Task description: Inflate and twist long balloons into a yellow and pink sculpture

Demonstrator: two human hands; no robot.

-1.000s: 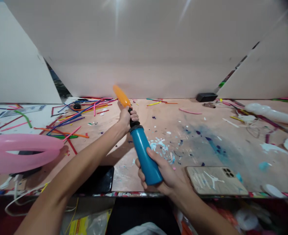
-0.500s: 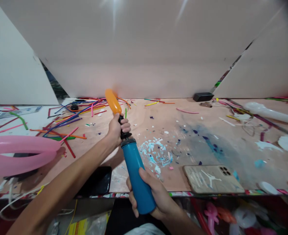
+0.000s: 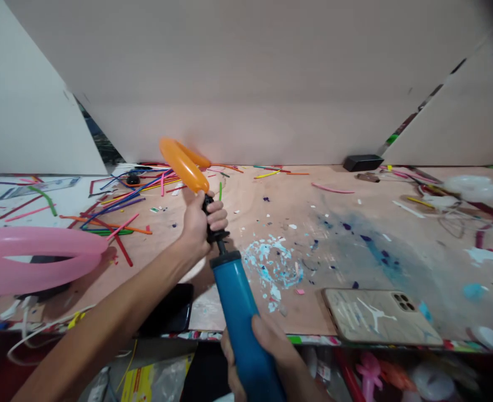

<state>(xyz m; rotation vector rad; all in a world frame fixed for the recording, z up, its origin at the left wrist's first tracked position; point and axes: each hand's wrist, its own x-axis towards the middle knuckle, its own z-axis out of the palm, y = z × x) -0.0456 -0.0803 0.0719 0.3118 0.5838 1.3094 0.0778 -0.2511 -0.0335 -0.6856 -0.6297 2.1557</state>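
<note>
Gripping black plastic pump handle (image 3: 218,237) w/ L hand (image 3: 198,220), clasping blue cylindrical pump barrel (image 3: 238,296) w/ R hand (image 3: 278,341). Have bent, inflated orange tube balloon (image 3: 185,170) at handle's far end, just beyond L hand (nearer than R), leaning further left than barrel's long axis.

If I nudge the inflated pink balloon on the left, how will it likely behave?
The pink balloon will probably feel light for its size, since it looks full of air. Its smooth, taut skin suggests springy rather than floppy. Its rounded lobes may let it shift easily.
</note>
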